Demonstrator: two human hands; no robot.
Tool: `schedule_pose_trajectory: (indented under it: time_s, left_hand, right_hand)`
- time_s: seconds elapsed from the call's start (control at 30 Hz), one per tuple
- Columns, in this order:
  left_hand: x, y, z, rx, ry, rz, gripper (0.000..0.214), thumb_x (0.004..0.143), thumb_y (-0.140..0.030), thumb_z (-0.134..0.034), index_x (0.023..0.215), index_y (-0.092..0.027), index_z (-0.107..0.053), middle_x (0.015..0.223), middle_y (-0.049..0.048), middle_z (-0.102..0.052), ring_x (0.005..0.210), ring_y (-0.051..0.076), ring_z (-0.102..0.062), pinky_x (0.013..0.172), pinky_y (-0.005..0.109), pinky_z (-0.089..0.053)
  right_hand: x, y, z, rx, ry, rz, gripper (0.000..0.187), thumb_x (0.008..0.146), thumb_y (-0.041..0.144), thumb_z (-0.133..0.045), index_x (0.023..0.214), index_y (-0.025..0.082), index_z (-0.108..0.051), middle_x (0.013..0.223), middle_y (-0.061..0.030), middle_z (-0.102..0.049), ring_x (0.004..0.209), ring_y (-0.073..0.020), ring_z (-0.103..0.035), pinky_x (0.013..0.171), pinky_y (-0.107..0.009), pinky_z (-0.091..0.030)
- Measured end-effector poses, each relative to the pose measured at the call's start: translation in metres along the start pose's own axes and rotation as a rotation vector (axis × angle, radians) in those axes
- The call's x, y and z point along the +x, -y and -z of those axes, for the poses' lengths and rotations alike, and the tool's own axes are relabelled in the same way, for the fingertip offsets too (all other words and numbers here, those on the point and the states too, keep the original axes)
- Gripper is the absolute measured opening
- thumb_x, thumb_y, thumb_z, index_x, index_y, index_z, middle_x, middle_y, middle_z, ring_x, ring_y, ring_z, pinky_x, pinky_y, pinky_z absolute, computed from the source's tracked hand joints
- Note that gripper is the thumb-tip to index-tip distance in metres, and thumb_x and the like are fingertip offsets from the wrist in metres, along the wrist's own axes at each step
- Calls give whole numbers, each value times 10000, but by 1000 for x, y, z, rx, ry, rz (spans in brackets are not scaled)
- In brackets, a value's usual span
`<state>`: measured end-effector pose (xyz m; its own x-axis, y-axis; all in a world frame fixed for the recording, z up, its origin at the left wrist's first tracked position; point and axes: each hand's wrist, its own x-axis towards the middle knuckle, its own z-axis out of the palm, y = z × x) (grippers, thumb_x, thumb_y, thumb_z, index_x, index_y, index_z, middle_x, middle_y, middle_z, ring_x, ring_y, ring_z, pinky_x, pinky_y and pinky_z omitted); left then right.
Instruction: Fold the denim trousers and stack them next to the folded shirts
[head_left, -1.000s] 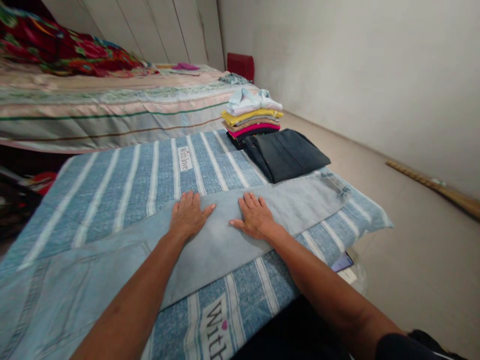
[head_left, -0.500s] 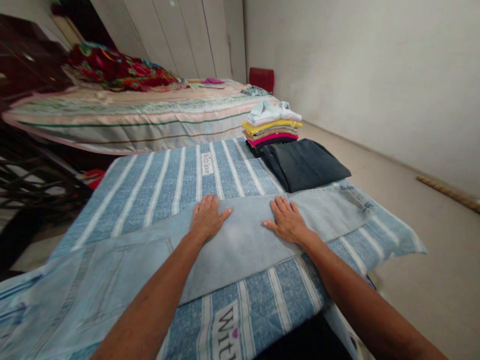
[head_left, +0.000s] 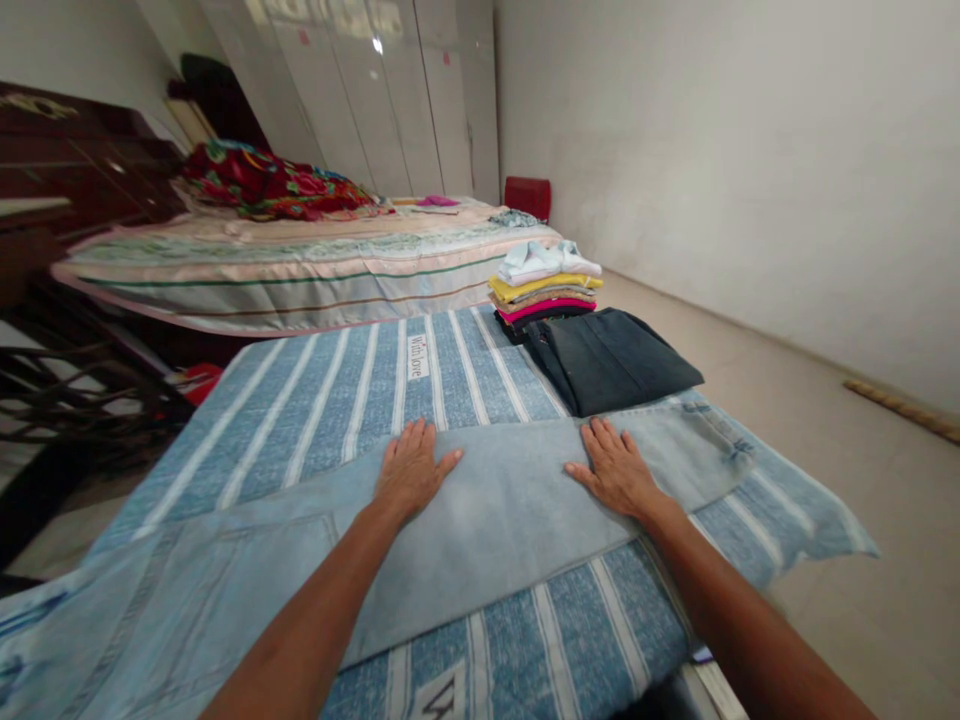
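A pair of light blue jeans, folded lengthwise, stretches across a blue striped cloth. Its waist end is at the lower left and its hem at the right. My left hand lies flat on the middle of the leg, fingers spread. Flat on the same leg, closer to the hem, is my right hand, also with its fingers apart. Just beyond the right hand sits a folded dark pair of trousers.
A stack of folded clothes stands behind the dark trousers. Farther back is a bed with a red floral blanket. Wardrobe doors and a red box are at the back, with floor along the right.
My right hand has slid along the jeans toward the hem, to the right. My left hand stays at about the same spot on the leg. The camera view has tilted up slightly.
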<state>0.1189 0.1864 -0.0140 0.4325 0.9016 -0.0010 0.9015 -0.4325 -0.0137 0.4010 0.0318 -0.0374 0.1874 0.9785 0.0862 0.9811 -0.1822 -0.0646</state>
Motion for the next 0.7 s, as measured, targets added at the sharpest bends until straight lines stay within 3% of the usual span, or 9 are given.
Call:
schedule_pose_trajectory:
  time_s: [0.17,0.27,0.37,0.7]
  left_hand:
    - [-3,-6,4,12,-47,21,708,891,-528,-294,1388,-25,-341,1496,187,-245,1399,294,-168,1115,448,-193]
    - [-8,-13,6,28,-83,-17,685,893,-515,-297,1386,-43,-354,1503,172,-237,1403,287,-153,1117,447,-189]
    - [-12,-18,6,20,-33,-33,676,896,-506,-295,1394,-51,-343,1505,161,-237,1400,287,-167,1113,450,-196]
    - [-9,-10,-5,-3,-38,-54,639,887,-497,-312,1385,-101,-366,1490,155,-283,1390,282,-206,1088,474,-222]
  right_hand:
    - [-1,-2,6,25,-8,-31,771,900,625,-206,1400,57,-353,1482,-182,-271,1373,-305,-213,1094,-477,-172]
    - [-5,-15,6,-17,-26,-86,773,898,626,-217,1403,56,-349,1473,-183,-291,1374,-309,-207,1095,-482,-165]
    - [-8,-33,3,-51,-24,-142,762,900,617,-237,1401,56,-353,1468,-190,-297,1367,-313,-226,1094,-484,-169]
    - [-11,-64,-2,-40,12,-124,747,890,621,-224,1413,101,-341,1490,-166,-262,1375,-281,-216,1087,-471,-195]
